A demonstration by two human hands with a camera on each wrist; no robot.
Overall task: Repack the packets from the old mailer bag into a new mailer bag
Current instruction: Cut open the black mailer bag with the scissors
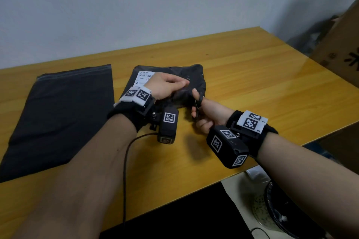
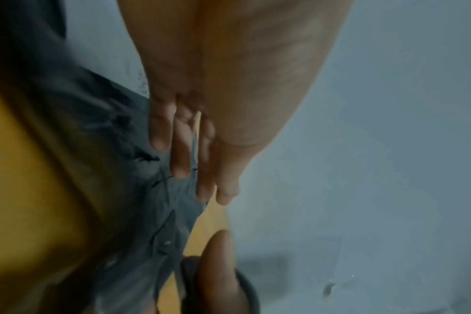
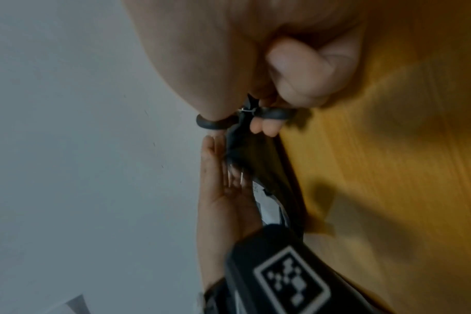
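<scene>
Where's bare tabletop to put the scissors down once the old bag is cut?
Bare wood lies right of the old mailer bag, out to the table edge, and along the near edge between the forearms. Crowded: the new mailer bag fills the left; both hands work mid-table.

Glossy wood table [image 1: 252, 83]; matt plastic mailer [image 1: 58, 106]

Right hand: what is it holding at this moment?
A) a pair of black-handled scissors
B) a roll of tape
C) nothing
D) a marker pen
A: the right hand has thumb and fingers through the black loops of the scissors, at the near edge of the old mailer bag.
</scene>
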